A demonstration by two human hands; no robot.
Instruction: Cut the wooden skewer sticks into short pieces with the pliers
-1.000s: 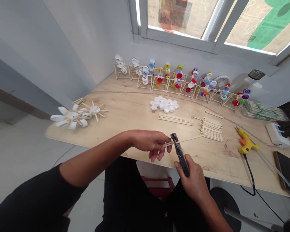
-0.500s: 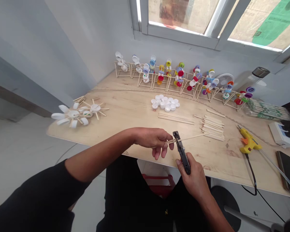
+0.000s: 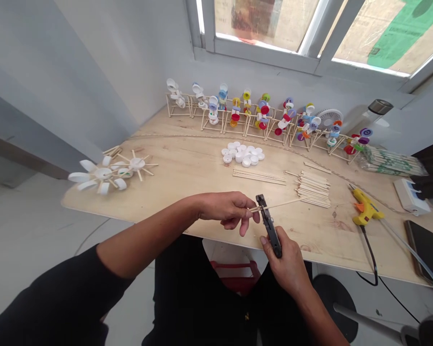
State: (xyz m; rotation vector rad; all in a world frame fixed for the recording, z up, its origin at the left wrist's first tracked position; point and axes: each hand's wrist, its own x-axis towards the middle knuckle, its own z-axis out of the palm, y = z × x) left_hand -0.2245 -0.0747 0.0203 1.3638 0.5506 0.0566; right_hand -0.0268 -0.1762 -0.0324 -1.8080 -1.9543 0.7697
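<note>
A wooden stick (image 3: 283,205) is pinched narrowly by the left hand (image 3: 225,209) (fingers curled) and passes through black pliers (image 3: 269,232), wrapped firmly by the right hand (image 3: 285,264).

The head camera had swung slightly, so the plywood table (image 3: 173,168) sat further left in view, and the left hand (image 3: 225,209) had spread its lower fingers beneath the wooden stick (image 3: 285,204) at the black pliers (image 3: 269,228).
</note>
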